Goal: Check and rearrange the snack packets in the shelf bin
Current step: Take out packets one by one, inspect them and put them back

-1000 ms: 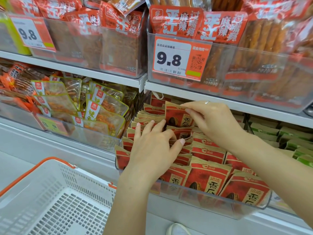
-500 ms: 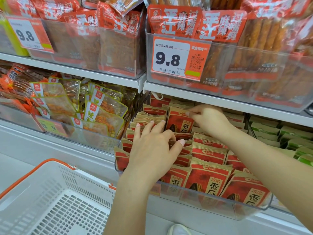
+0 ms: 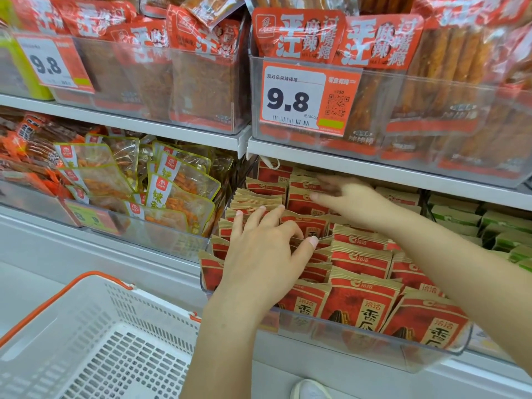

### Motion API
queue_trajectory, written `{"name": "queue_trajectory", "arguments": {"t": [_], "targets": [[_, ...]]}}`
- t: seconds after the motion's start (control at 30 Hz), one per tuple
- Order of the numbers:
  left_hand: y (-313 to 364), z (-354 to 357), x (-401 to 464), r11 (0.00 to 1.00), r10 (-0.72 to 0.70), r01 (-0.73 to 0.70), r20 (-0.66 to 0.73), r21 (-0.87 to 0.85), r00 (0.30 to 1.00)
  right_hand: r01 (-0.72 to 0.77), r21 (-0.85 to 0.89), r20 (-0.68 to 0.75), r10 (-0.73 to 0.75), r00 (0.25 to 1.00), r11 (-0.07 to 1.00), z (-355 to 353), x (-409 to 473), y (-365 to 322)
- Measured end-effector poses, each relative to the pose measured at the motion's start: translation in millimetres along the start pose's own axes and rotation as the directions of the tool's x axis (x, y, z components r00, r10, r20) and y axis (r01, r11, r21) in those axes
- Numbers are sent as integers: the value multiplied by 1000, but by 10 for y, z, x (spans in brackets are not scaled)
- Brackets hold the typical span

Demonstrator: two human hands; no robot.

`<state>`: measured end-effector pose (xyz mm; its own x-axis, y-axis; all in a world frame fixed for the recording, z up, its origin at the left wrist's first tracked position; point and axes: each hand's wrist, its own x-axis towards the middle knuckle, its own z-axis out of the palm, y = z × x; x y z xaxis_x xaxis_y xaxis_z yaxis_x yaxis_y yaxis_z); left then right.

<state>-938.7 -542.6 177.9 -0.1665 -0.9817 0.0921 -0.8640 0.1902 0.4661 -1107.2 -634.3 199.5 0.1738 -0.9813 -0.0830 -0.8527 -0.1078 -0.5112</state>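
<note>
Red and tan snack packets (image 3: 359,306) stand in rows in a clear shelf bin (image 3: 374,348) on the lower shelf. My left hand (image 3: 264,251) rests on the left rows, its fingers spread over the packet tops and its thumb between two rows. My right hand (image 3: 355,201) reaches to the back of the bin, just under the upper shelf edge. Its fingers stretch leftwards and touch the tops of the rear packets (image 3: 305,194). This hand is blurred. Neither hand has a packet lifted out.
A white basket with an orange handle (image 3: 95,341) sits low at the left. Bins of red packets with a 9.8 price tag (image 3: 302,99) fill the upper shelf. Clear packets (image 3: 178,194) lie left of the bin and green packets (image 3: 495,226) right of it.
My right hand held one packet upright at the back, then moved deeper under the shelf; its fingers now lie stretched over the rear packets. My left hand has hardly moved.
</note>
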Motion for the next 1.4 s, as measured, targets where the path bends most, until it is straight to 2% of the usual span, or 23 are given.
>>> {"name": "queue_trajectory", "arguments": {"t": [0.07,0.17,0.2,0.3,0.47,0.67,0.73,0.8,0.9,1.07,1.13,1.23,1.4], "targets": [[2,4,1,1000,-1,1,4,3,1000,66,-71,-21,-68,997,995,-66,-165,-11],[12,4,6,1000,-6,6,11,5,1000,169,-242,-135,-206,969,955,-146,-400,-54],[14,2,7,1000,-7,7,12,6,1000,187,-272,-123,-226,966,944,-150,-434,-74],[19,0,5,1000,-9,9,11,15,1000,162,-337,-34,-184,982,927,-91,-411,-112],[22,-5,-8,1000,-10,10,8,7,1000,116,-432,-75,-163,984,894,56,-299,-76],[5,-8,-3,998,9,-11,-33,-58,999,208,-583,-174,-371,912,786,16,-446,-76],[-6,-15,-17,988,10,-24,-95,-150,995,269,-568,-251,-475,844,778,0,-522,-73],[-25,-27,-32,966,1,-44,-167,-254,986,342,-494,-380,-553,742,799,-42,-602,-104],[-38,-64,-48,911,-13,-105,-283,-398,959,398,-390,-520,-556,649,830,-186,-704,-201],[-74,-83,-62,846,-121,-125,-414,-519,902,450,-383,-662,-580,476,807,-453,-838,-372],[-83,-85,-69,788,-162,-129,-405,-602,900,469,-328,-696,-546,467,820,-516,-884,-425],[-58,-84,-82,714,-150,-168,-383,-679,911,519,-286,-693,-548,468,806,-520,-941,-491],[-17,-125,-73,753,-128,-229,-479,-617,869,597,-261,-646,-597,476,759,-469,-1033,-531]]}}
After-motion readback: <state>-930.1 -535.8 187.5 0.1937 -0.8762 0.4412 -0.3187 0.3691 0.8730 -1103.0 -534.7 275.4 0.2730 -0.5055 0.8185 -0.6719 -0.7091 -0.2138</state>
